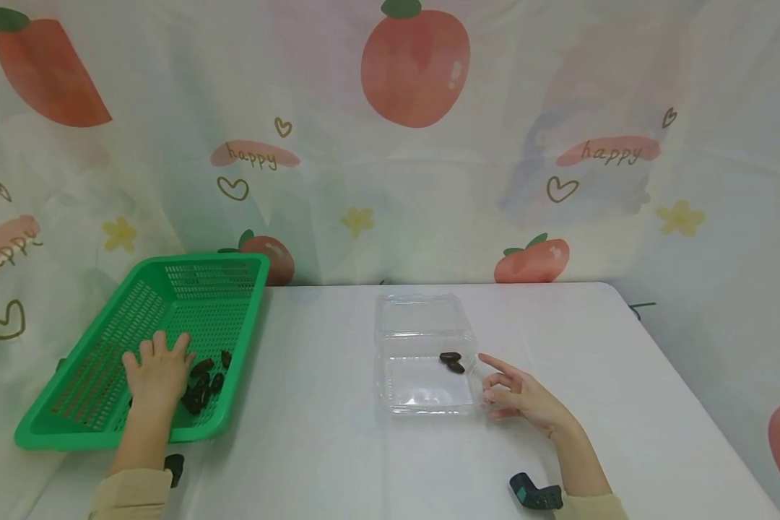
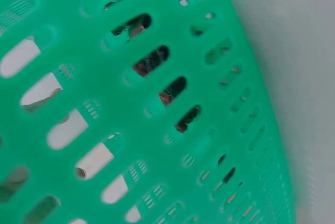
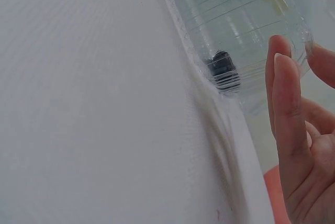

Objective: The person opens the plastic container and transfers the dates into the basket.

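A green plastic basket [image 1: 240, 289] stands at the left, with several small dark-brown oval pieces that look like dates [image 1: 198, 393] inside it. My left hand [image 1: 156, 372] is inside the basket beside them, fingers spread; its palm side is hidden. The left wrist view shows the dark pieces [image 2: 152, 60] only through slots in the basket wall. A clear plastic clamshell box [image 1: 403, 386] lies with its lid raised, holding two dark oval pieces [image 1: 451, 357] near its right side. At that side is my right hand [image 1: 526, 401], index finger extended, fingertips at the box's edge.
White cloth covers the table [image 1: 312, 448], and a fruit-printed curtain [image 1: 325, 87] hangs behind it. A dark wrist device [image 1: 536, 493] sits by the right sleeve, and another [image 1: 174, 468] by the left. The table's right edge slants toward the front.
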`<state>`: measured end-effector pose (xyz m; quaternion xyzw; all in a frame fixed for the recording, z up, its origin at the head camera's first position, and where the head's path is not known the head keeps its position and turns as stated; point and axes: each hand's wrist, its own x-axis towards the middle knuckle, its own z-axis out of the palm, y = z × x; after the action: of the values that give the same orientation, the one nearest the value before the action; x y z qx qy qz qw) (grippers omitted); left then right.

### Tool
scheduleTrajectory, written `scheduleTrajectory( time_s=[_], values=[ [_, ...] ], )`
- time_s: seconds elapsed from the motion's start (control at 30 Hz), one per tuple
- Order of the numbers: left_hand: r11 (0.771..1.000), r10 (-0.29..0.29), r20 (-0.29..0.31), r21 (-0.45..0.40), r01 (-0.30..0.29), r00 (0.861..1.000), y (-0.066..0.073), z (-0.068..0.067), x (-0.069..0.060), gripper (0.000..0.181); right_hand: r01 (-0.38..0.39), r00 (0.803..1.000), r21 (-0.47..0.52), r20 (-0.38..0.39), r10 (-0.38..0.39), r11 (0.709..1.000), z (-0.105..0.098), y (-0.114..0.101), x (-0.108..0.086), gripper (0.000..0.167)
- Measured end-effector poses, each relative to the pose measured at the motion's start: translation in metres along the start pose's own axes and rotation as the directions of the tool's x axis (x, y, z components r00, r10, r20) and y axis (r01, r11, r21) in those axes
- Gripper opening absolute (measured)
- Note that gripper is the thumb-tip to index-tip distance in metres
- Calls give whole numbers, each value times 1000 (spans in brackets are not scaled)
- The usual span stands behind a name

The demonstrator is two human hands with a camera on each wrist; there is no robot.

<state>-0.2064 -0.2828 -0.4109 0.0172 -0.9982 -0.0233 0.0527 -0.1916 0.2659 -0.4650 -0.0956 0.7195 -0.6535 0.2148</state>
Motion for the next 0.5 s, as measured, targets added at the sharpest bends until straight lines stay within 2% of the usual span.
scheduleTrajectory(
  time_s=[0.2,0.33,0.4,0.5],
  values=[
    [999,31,-74,-9,-32,997,9,-5,1,35,-2,1000,1,-1,2,1000,1,-1,-1,70],
    [999,47,-115,-11,-48,992,24,-13,3,38,5,1000,7,7,-5,1000,0,-1,-1,70],
    [998,62,-170,-8,-65,983,34,-16,5,38,8,1000,10,8,-8,1000,0,0,-1,70],
    [996,89,-263,6,-90,961,51,-18,8,36,10,1000,12,11,-11,1000,0,0,-1,70]
  ],
)
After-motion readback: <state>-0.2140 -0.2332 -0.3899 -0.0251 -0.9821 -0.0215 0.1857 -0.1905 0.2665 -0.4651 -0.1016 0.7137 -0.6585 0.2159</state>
